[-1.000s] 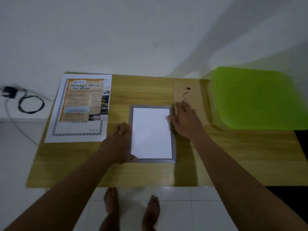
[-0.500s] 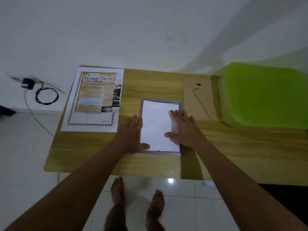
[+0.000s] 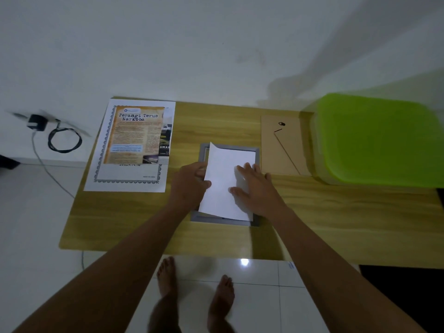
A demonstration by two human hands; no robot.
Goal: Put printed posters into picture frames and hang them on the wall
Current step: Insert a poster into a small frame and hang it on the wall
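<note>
The left hand (image 3: 189,186) pinches the left edge of the white paper (image 3: 223,179), tilted up off the gray frame (image 3: 257,155) mid-tabletop (image 3: 336,224), and the right hand (image 3: 257,188) lies flat on it.

The counter (image 3: 336,224) shows yellowish wood grain; the frame (image 3: 225,221) is grey, its sheet (image 3: 223,188) plain white; the poster (image 3: 134,135) is orange-brown; the bin lid (image 3: 379,138) is lime green.

table: wooden top (image 3: 336,224) against the white wall (image 3: 192,44) | right end: green-lidded plastic bin (image 3: 379,140) | left, low by the wall: black charger (image 3: 36,122), blurred, with coiled cable (image 3: 64,143) | below: my bare feet (image 3: 168,275) on white floor tiles (image 3: 264,308)
</note>
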